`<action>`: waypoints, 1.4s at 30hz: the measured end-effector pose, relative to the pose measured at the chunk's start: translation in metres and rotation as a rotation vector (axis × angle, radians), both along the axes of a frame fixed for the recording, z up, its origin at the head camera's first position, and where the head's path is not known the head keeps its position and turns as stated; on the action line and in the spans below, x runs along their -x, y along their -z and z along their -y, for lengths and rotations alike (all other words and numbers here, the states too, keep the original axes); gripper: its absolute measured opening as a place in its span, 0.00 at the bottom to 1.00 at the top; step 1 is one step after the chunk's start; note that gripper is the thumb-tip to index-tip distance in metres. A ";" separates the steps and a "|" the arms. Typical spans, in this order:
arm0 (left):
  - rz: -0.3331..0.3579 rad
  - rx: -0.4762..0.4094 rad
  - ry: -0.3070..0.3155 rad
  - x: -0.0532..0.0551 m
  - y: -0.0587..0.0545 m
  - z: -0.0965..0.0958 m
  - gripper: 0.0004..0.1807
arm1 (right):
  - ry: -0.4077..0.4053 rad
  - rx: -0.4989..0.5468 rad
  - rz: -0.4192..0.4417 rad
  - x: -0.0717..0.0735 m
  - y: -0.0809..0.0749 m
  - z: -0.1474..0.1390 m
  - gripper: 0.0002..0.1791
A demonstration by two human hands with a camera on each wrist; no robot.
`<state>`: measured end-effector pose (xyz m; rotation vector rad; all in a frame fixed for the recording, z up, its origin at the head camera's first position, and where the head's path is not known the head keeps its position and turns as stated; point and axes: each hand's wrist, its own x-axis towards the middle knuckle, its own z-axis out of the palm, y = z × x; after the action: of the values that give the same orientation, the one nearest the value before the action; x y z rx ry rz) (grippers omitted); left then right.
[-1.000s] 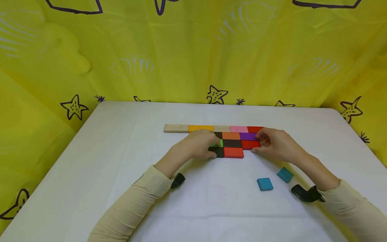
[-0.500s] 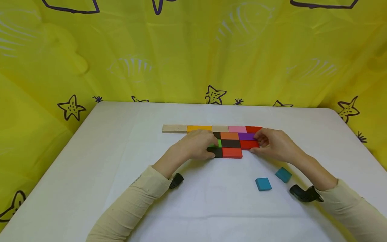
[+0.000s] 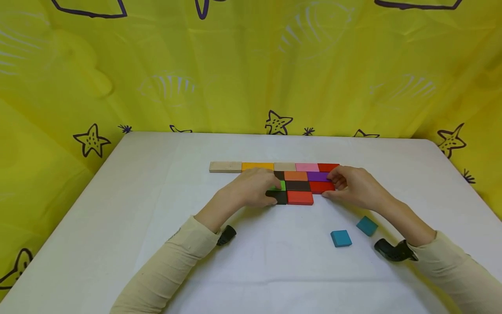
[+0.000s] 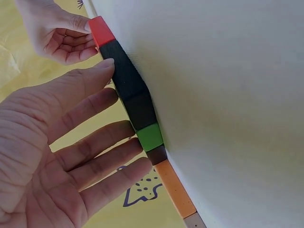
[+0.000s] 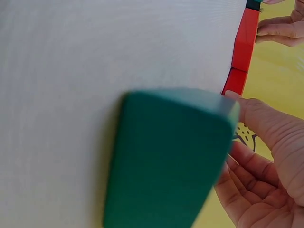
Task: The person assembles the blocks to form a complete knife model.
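Flat coloured blocks lie in touching rows on the white table. My left hand is at their left side, its thumb touching a black block and its fingertips near a green block. In the left wrist view its fingers are spread and loosely bent. On the other side my right hand rests its fingertips by the end of a purple block, and its thumb by a red block. Between the hands lie a front red block, a dark brown block and an orange block.
The back row has plain wood, yellow-orange, pink and red blocks, extending left past the others. Two teal blocks lie nearer me; one teal block fills much of the right wrist view. A yellow patterned cloth hangs behind the table.
The head view has shifted slightly, so everything appears a little further left. Both hands keep their places against the blocks, and no block has visibly moved.
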<state>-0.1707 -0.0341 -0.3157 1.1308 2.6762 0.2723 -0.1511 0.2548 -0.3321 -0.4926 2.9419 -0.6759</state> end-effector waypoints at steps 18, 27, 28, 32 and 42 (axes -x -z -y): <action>-0.004 -0.020 0.007 -0.002 0.001 -0.001 0.17 | -0.030 0.036 -0.051 -0.032 -0.011 -0.016 0.23; -0.002 -0.022 0.010 -0.002 0.000 -0.002 0.16 | -0.032 0.043 -0.126 -0.053 -0.009 -0.031 0.20; -0.001 -0.021 0.011 -0.002 0.000 -0.002 0.16 | -0.030 0.043 -0.130 -0.055 -0.009 -0.032 0.20; 0.001 -0.022 0.011 -0.001 0.001 -0.001 0.16 | -0.039 0.058 -0.147 -0.062 -0.004 -0.040 0.20; 0.000 -0.031 0.016 -0.001 0.001 -0.001 0.16 | -0.071 0.110 -0.258 -0.075 0.009 -0.056 0.22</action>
<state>-0.1692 -0.0332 -0.3164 1.1609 2.6705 0.3114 -0.0757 0.3110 -0.3406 -0.7434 3.1166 -0.8265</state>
